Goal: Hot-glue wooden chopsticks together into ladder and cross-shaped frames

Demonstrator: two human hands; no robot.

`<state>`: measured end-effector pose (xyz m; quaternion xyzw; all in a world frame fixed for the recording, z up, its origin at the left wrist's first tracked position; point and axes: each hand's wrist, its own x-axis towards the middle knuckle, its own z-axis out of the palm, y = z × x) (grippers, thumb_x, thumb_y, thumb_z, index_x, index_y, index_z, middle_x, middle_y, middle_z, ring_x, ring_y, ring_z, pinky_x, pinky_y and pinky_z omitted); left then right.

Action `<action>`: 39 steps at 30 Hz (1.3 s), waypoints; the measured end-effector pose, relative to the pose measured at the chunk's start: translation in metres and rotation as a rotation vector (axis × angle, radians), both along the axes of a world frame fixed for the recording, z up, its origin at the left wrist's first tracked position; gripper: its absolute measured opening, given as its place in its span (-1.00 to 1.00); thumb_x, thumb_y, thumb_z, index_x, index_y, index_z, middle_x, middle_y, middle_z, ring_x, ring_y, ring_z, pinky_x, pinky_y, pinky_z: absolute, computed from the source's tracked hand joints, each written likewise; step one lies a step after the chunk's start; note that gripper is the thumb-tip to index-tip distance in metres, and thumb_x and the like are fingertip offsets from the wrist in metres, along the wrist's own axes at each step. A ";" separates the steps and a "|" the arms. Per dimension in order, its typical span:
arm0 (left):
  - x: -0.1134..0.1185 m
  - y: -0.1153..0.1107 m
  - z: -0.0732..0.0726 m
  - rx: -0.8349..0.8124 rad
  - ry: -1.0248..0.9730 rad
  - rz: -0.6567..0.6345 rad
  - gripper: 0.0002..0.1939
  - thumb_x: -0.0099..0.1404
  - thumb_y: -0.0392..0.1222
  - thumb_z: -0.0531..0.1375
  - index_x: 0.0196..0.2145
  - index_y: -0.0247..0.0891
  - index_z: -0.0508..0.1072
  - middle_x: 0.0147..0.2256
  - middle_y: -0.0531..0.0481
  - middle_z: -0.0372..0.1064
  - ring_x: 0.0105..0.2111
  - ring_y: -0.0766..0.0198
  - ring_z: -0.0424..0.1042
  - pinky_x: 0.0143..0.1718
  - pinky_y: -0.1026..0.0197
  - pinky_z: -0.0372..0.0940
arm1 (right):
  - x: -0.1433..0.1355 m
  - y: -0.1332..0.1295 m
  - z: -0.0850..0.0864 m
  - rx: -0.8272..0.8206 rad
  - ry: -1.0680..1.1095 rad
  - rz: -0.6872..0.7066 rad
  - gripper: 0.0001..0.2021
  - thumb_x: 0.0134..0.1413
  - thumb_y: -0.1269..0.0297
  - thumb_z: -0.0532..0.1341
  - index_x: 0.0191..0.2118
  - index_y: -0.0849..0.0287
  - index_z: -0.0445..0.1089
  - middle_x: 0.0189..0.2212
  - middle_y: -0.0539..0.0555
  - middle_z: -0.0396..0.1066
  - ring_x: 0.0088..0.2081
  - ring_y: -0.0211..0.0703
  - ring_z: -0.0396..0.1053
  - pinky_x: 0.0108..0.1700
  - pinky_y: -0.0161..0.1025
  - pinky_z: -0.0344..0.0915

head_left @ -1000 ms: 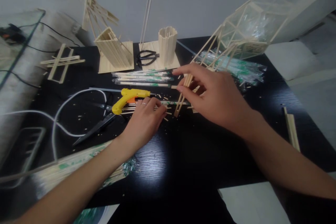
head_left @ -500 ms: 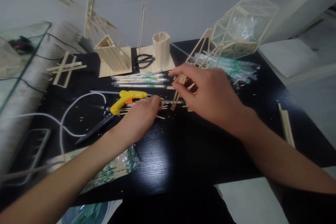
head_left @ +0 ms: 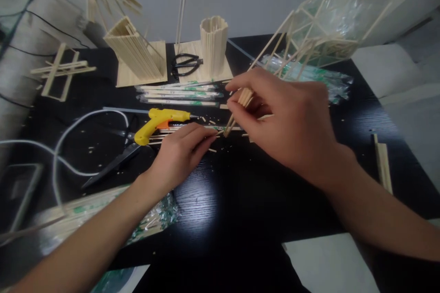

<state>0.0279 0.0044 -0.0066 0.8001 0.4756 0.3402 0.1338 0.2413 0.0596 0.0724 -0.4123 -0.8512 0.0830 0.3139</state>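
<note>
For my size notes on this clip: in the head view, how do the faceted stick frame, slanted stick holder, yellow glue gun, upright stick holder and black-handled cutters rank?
1. Faceted stick frame
2. Slanted stick holder
3. Upright stick holder and yellow glue gun: unsure, the gun lies nearer
4. Black-handled cutters

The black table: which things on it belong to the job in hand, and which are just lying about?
In the job:
- thin sticks, held in the right hand
- small stick piece, at the left hand's fingertips
- probably the yellow glue gun, lying close by

Seemingly just lying about:
- wrapped sticks
- scissors
- black-handled cutters
</note>
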 end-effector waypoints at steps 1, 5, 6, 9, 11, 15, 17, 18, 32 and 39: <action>0.000 0.000 -0.001 0.005 -0.003 -0.004 -0.88 0.50 -0.27 0.24 -0.06 -0.28 0.57 -0.15 -0.11 0.61 -0.18 0.23 0.60 -0.10 0.20 0.45 | 0.000 -0.001 0.001 0.016 -0.014 -0.003 -0.84 0.36 0.36 0.23 -0.04 0.04 0.54 -0.34 0.03 0.62 -0.36 -0.04 0.58 -0.20 -0.10 0.44; 0.002 0.001 -0.004 0.034 -0.012 -0.028 -0.87 0.49 -0.29 0.26 -0.05 -0.28 0.57 -0.16 -0.09 0.60 -0.19 0.27 0.59 -0.12 0.25 0.44 | -0.001 -0.004 0.001 0.100 -0.042 0.003 -0.82 0.34 0.41 0.25 -0.03 0.07 0.54 -0.32 0.05 0.65 -0.38 -0.04 0.60 -0.22 -0.11 0.48; 0.002 0.001 -0.004 0.049 -0.016 -0.032 -0.87 0.49 -0.29 0.26 -0.05 -0.28 0.57 -0.16 -0.08 0.59 -0.19 0.28 0.59 -0.13 0.26 0.44 | -0.001 -0.004 0.000 0.131 -0.037 0.008 -0.81 0.33 0.42 0.26 -0.04 0.05 0.53 -0.32 0.02 0.65 -0.38 -0.05 0.60 -0.23 -0.12 0.49; 0.003 0.000 -0.004 0.083 -0.022 -0.034 -0.87 0.48 -0.31 0.27 -0.05 -0.29 0.58 -0.17 -0.08 0.60 -0.20 0.30 0.59 -0.13 0.29 0.45 | 0.000 -0.005 -0.002 0.191 -0.019 0.008 -0.80 0.30 0.44 0.28 -0.04 0.01 0.53 -0.33 -0.04 0.66 -0.40 -0.09 0.60 -0.26 -0.16 0.51; 0.004 -0.001 -0.004 0.091 -0.018 -0.029 -0.87 0.47 -0.31 0.27 -0.05 -0.29 0.58 -0.17 -0.08 0.60 -0.20 0.30 0.60 -0.12 0.29 0.45 | -0.001 -0.005 -0.002 0.185 -0.021 0.002 -0.78 0.31 0.45 0.28 -0.04 -0.01 0.52 -0.33 -0.05 0.66 -0.40 -0.10 0.61 -0.25 -0.17 0.51; 0.005 -0.001 -0.006 0.107 -0.003 -0.039 -0.87 0.48 -0.30 0.27 -0.05 -0.28 0.58 -0.18 -0.07 0.59 -0.21 0.29 0.59 -0.14 0.29 0.46 | -0.001 -0.006 -0.002 0.180 -0.033 0.004 -0.77 0.31 0.46 0.27 -0.03 -0.04 0.52 -0.33 -0.06 0.66 -0.39 -0.10 0.61 -0.25 -0.17 0.51; 0.005 0.000 -0.008 0.109 0.009 -0.045 -0.87 0.48 -0.29 0.26 -0.05 -0.28 0.58 -0.18 -0.07 0.59 -0.22 0.30 0.59 -0.16 0.29 0.46 | -0.001 -0.006 -0.002 0.198 -0.035 0.007 -0.76 0.30 0.47 0.27 -0.04 -0.02 0.52 -0.34 -0.06 0.66 -0.41 -0.10 0.61 -0.28 -0.17 0.49; 0.005 0.000 -0.008 0.110 0.015 -0.047 -0.87 0.49 -0.29 0.26 -0.05 -0.28 0.58 -0.19 -0.07 0.58 -0.23 0.29 0.58 -0.17 0.28 0.46 | -0.001 -0.006 -0.003 0.211 -0.033 0.010 -0.77 0.30 0.47 0.27 -0.05 0.00 0.52 -0.36 -0.06 0.65 -0.42 -0.10 0.60 -0.31 -0.17 0.47; 0.003 -0.001 -0.009 0.070 0.048 -0.076 -0.90 0.50 -0.29 0.22 -0.09 -0.27 0.55 -0.23 -0.06 0.51 -0.27 0.27 0.54 -0.22 0.23 0.42 | 0.002 -0.005 0.008 0.001 0.072 0.150 -0.85 0.31 0.37 0.32 -0.05 0.09 0.57 -0.24 0.03 0.69 -0.35 -0.11 0.63 -0.27 -0.22 0.51; -0.003 0.002 -0.006 0.047 0.090 -0.087 -0.87 0.51 -0.28 0.21 -0.04 -0.24 0.54 -0.17 -0.08 0.53 -0.21 0.22 0.56 -0.18 0.21 0.42 | 0.008 0.004 0.013 -0.149 0.123 0.296 -0.85 0.33 0.34 0.34 -0.03 0.07 0.59 -0.18 -0.01 0.69 -0.21 -0.13 0.65 -0.16 -0.25 0.53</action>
